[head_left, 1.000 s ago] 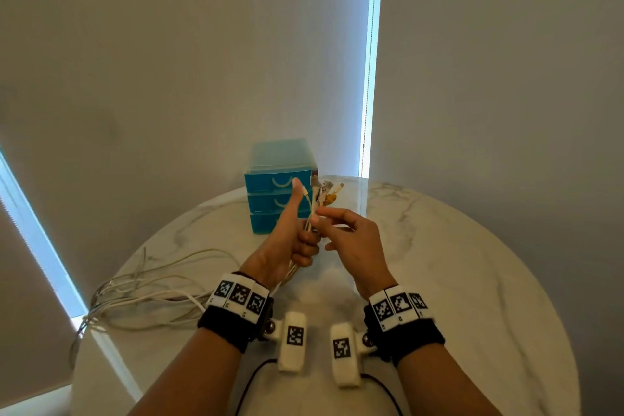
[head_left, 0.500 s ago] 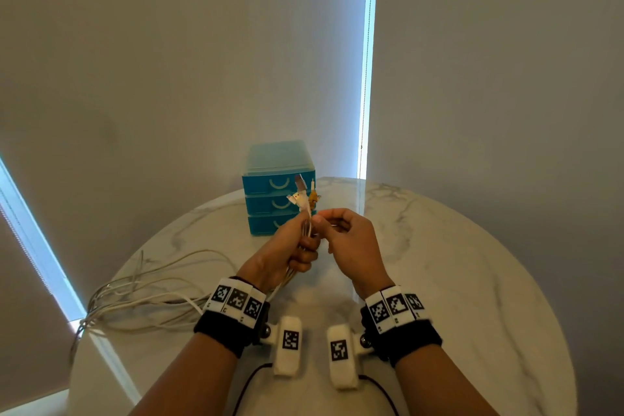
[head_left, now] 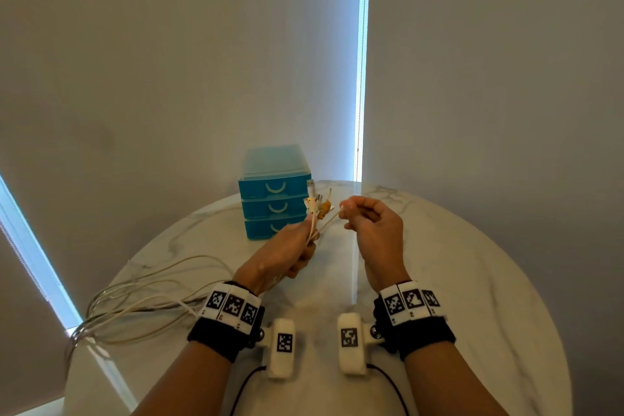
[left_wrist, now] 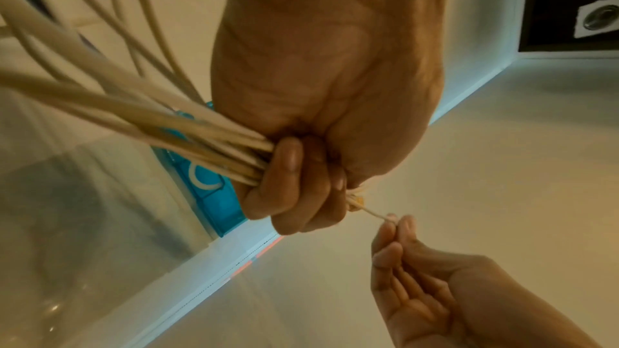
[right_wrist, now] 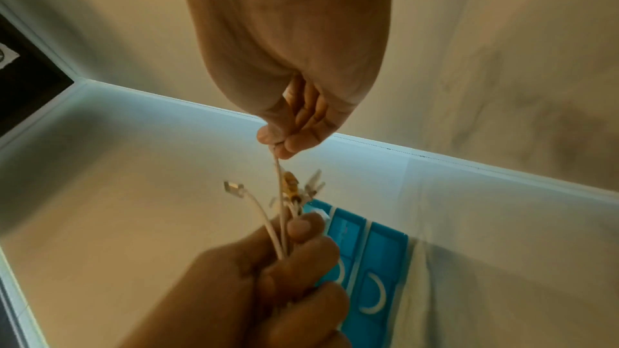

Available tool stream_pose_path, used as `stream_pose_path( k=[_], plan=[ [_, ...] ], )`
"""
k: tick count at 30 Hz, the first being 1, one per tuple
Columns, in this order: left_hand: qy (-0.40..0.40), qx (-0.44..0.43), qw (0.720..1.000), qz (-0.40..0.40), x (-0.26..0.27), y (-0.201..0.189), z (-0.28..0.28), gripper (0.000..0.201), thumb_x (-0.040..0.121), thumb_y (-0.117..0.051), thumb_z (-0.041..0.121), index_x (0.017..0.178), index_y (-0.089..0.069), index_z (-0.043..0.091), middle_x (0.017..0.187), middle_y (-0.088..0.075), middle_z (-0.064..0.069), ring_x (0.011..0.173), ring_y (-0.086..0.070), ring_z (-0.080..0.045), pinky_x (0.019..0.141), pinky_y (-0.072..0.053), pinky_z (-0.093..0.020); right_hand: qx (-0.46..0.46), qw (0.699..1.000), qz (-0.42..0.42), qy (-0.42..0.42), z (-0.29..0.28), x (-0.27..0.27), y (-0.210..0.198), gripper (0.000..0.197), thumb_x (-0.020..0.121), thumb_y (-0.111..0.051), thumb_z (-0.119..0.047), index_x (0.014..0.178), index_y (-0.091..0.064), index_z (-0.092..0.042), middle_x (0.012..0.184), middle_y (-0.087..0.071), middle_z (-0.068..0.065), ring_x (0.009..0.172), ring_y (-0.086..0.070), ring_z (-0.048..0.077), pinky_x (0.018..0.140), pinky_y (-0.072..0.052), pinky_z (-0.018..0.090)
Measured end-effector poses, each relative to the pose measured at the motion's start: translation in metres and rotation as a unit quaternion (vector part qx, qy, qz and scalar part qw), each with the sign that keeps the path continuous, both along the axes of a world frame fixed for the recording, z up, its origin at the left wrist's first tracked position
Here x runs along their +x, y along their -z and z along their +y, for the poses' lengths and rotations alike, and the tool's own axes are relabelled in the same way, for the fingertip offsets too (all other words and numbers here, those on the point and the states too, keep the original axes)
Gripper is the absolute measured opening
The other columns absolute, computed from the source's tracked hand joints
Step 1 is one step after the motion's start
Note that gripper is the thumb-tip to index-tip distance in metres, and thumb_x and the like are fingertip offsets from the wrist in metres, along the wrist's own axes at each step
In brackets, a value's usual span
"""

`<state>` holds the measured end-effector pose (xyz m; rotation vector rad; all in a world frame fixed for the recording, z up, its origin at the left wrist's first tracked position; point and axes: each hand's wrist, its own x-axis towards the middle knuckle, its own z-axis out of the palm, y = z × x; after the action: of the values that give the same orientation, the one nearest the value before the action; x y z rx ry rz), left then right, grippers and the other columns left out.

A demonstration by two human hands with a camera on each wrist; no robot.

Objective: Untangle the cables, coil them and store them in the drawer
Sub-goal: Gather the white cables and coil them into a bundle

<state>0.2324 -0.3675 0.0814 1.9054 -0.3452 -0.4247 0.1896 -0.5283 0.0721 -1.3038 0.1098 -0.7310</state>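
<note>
My left hand [head_left: 287,253] grips a bundle of several white cables [left_wrist: 160,121] in a fist, their plug ends [head_left: 317,204] sticking up above the thumb. My right hand [head_left: 368,223] pinches the end of one thin cable [head_left: 332,218] between thumb and fingertips and holds it stretched to the right of the bundle; in the right wrist view that cable [right_wrist: 279,189] runs down from the pinch to the left hand [right_wrist: 268,274]. The cables' long loops [head_left: 141,304] trail over the table's left side. A blue three-drawer unit [head_left: 273,192] stands behind the hands, all drawers closed.
The round white marble table [head_left: 456,280] stands against grey walls, with its left edge by a bright window strip [head_left: 33,253]. Black wires [head_left: 243,385] from the wrist cameras lie near the front edge.
My right hand has moved right, away from the left, drawing one cable end out of the bundle. The left hand keeps its grip on the cables.
</note>
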Motion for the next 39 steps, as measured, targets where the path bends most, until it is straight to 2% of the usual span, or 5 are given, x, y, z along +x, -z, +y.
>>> stream_pose_path(
  k=[12, 20, 27, 33, 39],
  plan=[
    [0.008, 0.015, 0.998, -0.053, -0.004, -0.002, -0.011, 0.062, 0.1, -0.021, 0.079, 0.079, -0.042, 0.026, 0.063, -0.04, 0.007, 0.053, -0.03, -0.009, 0.049, -0.029, -0.023, -0.02, 0.994, 0.038, 0.097, 0.01, 0.004, 0.003, 0.033, 0.089, -0.08, -0.055, 0.114, -0.073, -0.035, 0.12, -0.069, -0.012, 0.1, -0.066, -0.001, 0.087, -0.054, 0.02],
    [0.049, -0.033, 0.996, -0.069, -0.016, -0.006, -0.008, 0.052, 0.117, -0.03, 0.041, 0.076, -0.057, 0.024, 0.054, -0.053, 0.011, 0.044, -0.041, -0.004, 0.046, -0.03, -0.02, 0.059, 0.938, 0.153, -0.305, 0.03, 0.0, 0.008, 0.054, 0.096, -0.069, -0.059, 0.131, -0.075, -0.019, 0.127, -0.078, 0.005, 0.125, -0.07, 0.025, 0.112, -0.053, 0.051],
    [0.123, -0.049, 0.99, 0.058, -0.006, -0.004, -0.005, 0.047, 0.113, -0.036, 0.037, 0.087, -0.065, 0.012, 0.071, -0.05, -0.001, 0.056, -0.035, -0.011, 0.051, -0.026, -0.024, 0.033, 0.951, 0.095, -0.294, 0.019, -0.001, 0.008, 0.063, 0.114, -0.036, -0.051, 0.126, -0.076, -0.003, 0.122, -0.079, 0.001, 0.111, -0.073, 0.012, 0.097, -0.057, 0.029],
    [0.042, 0.152, 0.97, -0.183, 0.006, -0.034, 0.032, 0.03, 0.108, -0.048, 0.022, 0.121, -0.074, 0.016, 0.123, -0.074, -0.008, 0.108, -0.07, -0.025, 0.096, -0.057, -0.04, 0.016, 0.97, 0.124, -0.209, 0.029, 0.008, -0.008, 0.065, 0.117, -0.028, -0.041, 0.067, -0.056, -0.009, 0.089, -0.069, 0.026, 0.095, -0.072, 0.042, 0.1, -0.057, 0.055],
    [0.016, 0.246, 0.877, -0.413, -0.02, -0.101, 0.013, 0.022, 0.108, -0.059, 0.038, 0.111, -0.077, 0.025, 0.1, -0.073, 0.005, 0.089, -0.066, -0.013, 0.072, -0.044, -0.026, 0.078, 0.965, 0.074, -0.241, 0.047, -0.002, -0.003, 0.05, 0.113, -0.051, -0.039, 0.068, -0.044, -0.018, 0.052, -0.038, -0.002, 0.045, -0.039, 0.014, 0.059, -0.044, 0.035]
  ],
)
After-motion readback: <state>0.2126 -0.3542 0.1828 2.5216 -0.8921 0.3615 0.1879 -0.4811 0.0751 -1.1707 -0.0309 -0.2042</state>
